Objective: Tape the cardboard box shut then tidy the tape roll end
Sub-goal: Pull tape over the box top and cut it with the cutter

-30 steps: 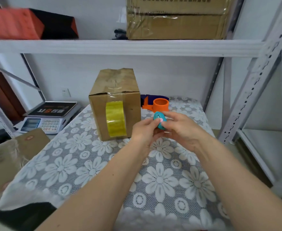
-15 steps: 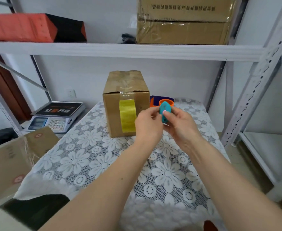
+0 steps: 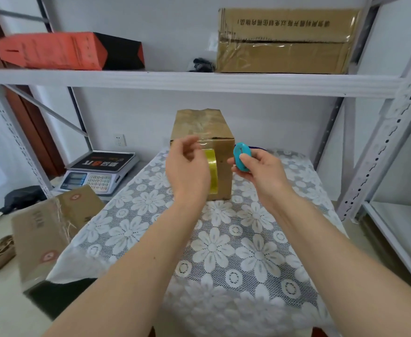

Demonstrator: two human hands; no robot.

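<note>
Here, the left hand (image 3: 187, 166), fingers loosely spread and empty, hovers before the upright cardboard box (image 3: 203, 152) on the table; the right hand (image 3: 260, 173) grips a teal object (image 3: 242, 155), possibly a cutter, beside it.

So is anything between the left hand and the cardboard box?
Nothing visible. The left hand hangs open right in front of the cardboard box, overlapping its yellow tape strip. The right hand holds the teal cutter beside it.
</note>
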